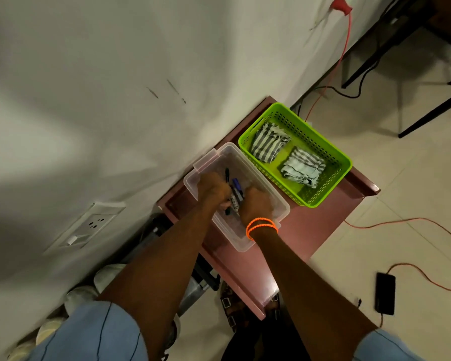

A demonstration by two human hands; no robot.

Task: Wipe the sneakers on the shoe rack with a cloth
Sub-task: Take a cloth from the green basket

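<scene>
Two hands are down inside a clear plastic tub [258,175] on the pink counter [310,225], and neither is on a cloth. The left hand [214,190] has its fingers curled around a black marker [227,178], with other pens [237,190] lying between the two hands. The right hand [257,204], with an orange band [261,226] at its wrist, is curled knuckles-up beside those pens; whether it grips one I cannot tell.

The cloths the task needs sit in the green basket [341,162] just beside the tub: one striped folded cloth [270,143] toward the wall and a second striped cloth [303,168] nearer the front. Pale rounded shapes low against the wall [81,295] may be the sneakers, though blur and the arms leave that uncertain.

The main risk, as I judge it, is drift: hands busy with markers are not fetching a cloth. An uncapped tip could also mark the fingers and then transfer ink to a cloth or a pale shoe. The tub sits partly over the counter's near edge region, so a careless pull on withdrawing could tip it and spill pens. The orange cable [401,222] trailing across the floor and the phone [385,293] lying on it are trip and snag hazards when stepping toward the shoes.
</scene>
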